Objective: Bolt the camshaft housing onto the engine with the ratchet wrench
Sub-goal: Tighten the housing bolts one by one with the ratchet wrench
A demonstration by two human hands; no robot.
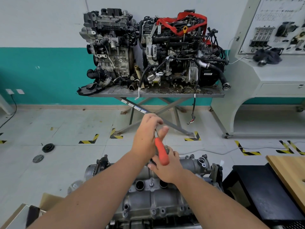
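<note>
The grey camshaft housing (148, 202) lies on top of the engine at the bottom centre, with bolts seated along its edges. My left hand (146, 138) is raised above its far end and grips the ratchet wrench (162, 152) by the metal shaft, just above the orange handle. The handle slants down across the back of my right hand (168, 171). That hand rests on the far end of the housing. Its fingertips reach a small metal part behind the handle, and whether they grip it is hidden.
Two engines (153, 48) stand on a scissor lift table (115, 94) against the back wall. A white training board console (270, 68) is at the right. A wooden board (290, 172) and a black case (257, 195) sit close right; a cardboard box (47, 199) is close left.
</note>
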